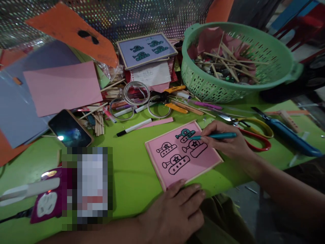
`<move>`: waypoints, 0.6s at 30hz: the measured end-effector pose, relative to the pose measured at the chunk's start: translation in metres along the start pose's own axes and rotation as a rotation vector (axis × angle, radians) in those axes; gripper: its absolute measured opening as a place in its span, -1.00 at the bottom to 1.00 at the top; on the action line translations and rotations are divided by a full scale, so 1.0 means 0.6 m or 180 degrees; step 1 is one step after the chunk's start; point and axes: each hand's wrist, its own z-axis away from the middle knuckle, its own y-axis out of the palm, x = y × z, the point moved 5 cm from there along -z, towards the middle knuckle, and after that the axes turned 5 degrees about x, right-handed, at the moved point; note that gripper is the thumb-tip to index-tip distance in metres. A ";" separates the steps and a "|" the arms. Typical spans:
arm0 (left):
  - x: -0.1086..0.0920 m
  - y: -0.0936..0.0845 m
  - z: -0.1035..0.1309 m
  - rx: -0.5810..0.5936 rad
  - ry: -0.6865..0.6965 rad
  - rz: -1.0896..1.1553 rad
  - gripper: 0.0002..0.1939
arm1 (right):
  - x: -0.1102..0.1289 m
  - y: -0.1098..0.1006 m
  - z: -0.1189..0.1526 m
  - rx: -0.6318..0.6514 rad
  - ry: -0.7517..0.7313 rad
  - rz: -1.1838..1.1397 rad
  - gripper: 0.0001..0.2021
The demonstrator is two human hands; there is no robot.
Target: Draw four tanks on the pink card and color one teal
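Observation:
My right hand (226,139) pinches a teal marker (223,136), its tip on the upper right tank drawing of a pink card (201,166). Thin wooden strips edge the card. Several black-outlined tanks with stars are drawn on it; the upper right one is partly teal, the others uncoloured. My left hand (179,210) lies flat with fingers stretched out, fingertips at the card's lower edge. A black-capped white marker (134,127) and a narrow pink strip (158,123) lie just beyond the card.
A green basket (210,79) of sticks stands behind. Scissors (256,139) and a blue utility knife (291,134) lie right. Behind are tape rolls (126,93), orange-handled pliers (175,107) and a framed blue card (147,61). A phone (71,128) and blurred-out object (92,183) are left.

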 end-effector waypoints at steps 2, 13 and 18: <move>0.000 0.001 0.000 -0.0012 0.0003 0.0009 -0.73 | 0.002 -0.001 0.000 -0.0089 -0.0053 0.0061 -0.89; -0.001 0.000 0.000 0.0069 0.0017 0.0075 -0.74 | -0.002 -0.001 0.003 -0.0098 0.0035 0.0065 -0.90; 0.000 0.001 0.001 -0.0004 -0.0010 0.0088 -0.74 | -0.011 0.000 0.004 0.0104 0.0063 -0.0035 -0.89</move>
